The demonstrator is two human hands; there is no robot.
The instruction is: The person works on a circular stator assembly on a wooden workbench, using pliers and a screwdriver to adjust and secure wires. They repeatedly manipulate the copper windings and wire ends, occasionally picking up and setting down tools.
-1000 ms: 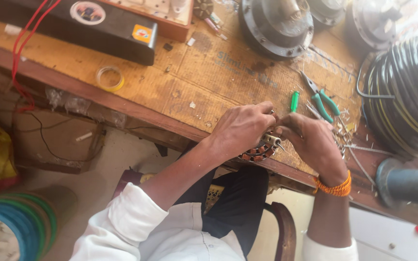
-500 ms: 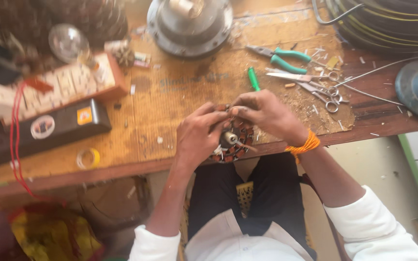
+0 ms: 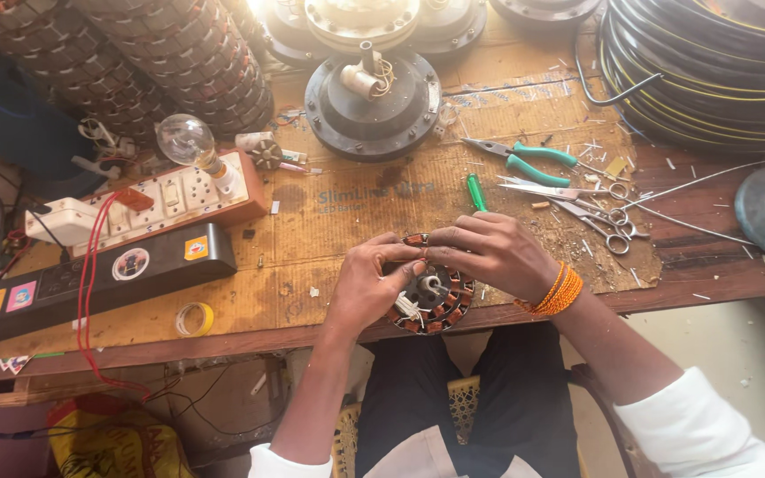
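Resting at the near edge of the tabletop, the wound motor core is grasped by the left hand and right hand, fingers curled around its rim. A tape roll lies toward the near left edge; pliers and scissors lie behind the right hand.

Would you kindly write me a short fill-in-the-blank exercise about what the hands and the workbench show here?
1. Both hands grip a round wound stator at the table's ____ edge.
2. The right hand wears an ____ thread band at the wrist.
3. The pliers have ____ handles.
4. Near the left hand, a roll of ____ tape lies on the table.

Missing words: near; orange; green; yellow
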